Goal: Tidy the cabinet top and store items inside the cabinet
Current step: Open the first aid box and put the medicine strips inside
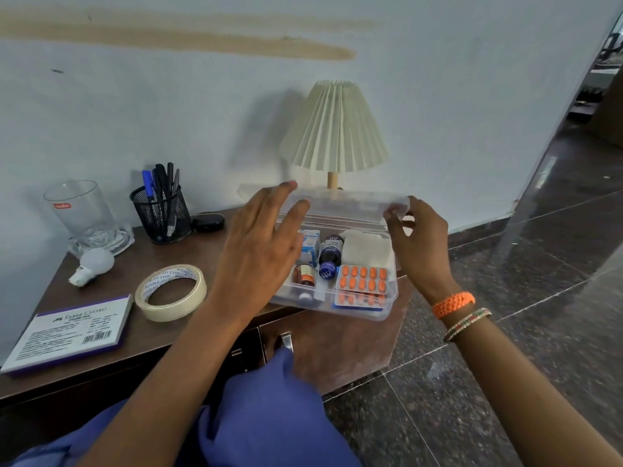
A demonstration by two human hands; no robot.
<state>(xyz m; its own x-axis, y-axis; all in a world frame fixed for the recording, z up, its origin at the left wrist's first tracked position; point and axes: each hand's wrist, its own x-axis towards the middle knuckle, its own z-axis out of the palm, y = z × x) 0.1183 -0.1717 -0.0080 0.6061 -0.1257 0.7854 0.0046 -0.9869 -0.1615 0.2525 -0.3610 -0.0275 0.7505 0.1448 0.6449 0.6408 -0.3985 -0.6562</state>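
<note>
Both hands reach far: left hand point(261, 237) with straight, spread fingers, right hand point(416, 239) pinching with curled fingertips.

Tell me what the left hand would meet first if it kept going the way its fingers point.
Probably the clear lid of the medicine box: the left hand's fingertips already sit at its left edge. Beyond it stands the lamp, though depth is unclear.
</note>
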